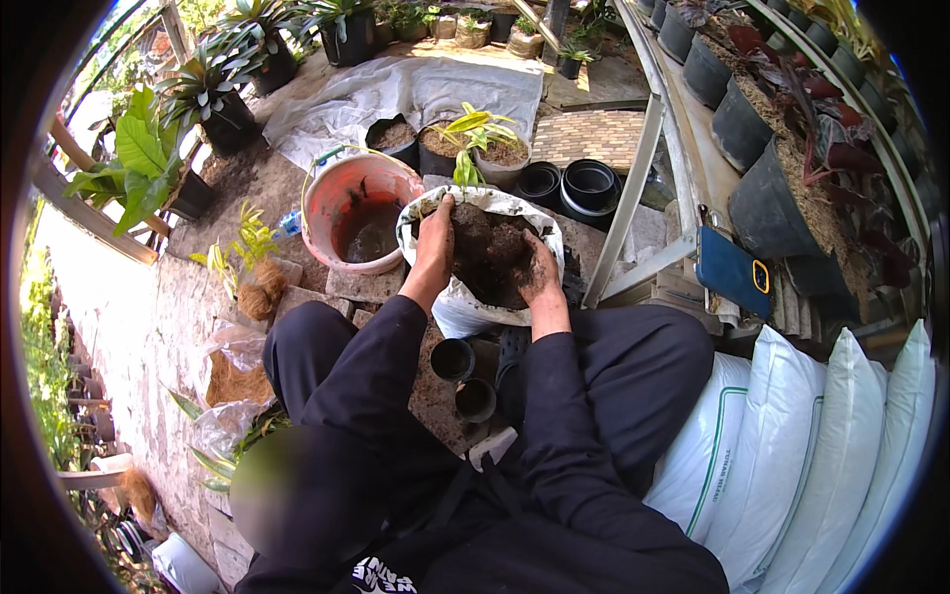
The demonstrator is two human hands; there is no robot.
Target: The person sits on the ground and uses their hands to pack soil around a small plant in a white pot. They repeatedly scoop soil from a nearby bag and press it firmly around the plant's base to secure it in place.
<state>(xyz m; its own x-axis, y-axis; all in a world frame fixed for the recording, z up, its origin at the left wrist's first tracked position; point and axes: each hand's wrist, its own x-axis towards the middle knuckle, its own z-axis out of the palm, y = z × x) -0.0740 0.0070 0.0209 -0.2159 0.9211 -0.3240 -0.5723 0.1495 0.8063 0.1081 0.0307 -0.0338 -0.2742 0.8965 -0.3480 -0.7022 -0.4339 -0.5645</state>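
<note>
A white sack (466,308) with its rim rolled down stands between my knees, with dark soil inside. Over its mouth, my left hand (436,241) grips a clump of dark soil (471,234) from the left, thumb on top. My right hand (540,271), soiled on the fingers, cups more of the dark soil (506,246) from the right. Whether this is one root ball or two lumps I cannot tell. A young plant with yellow-green leaves (469,167) rises just beyond the sack's far rim; its base is hidden.
Left of the sack stands a reddish bucket (315,223) with a wire handle. Two small black pots (452,360) lie between my legs. Black nursery pots (590,182) stand beyond the sack. A metal frame (631,193), a phone (731,271) and white filled sacks (772,445) are at my right.
</note>
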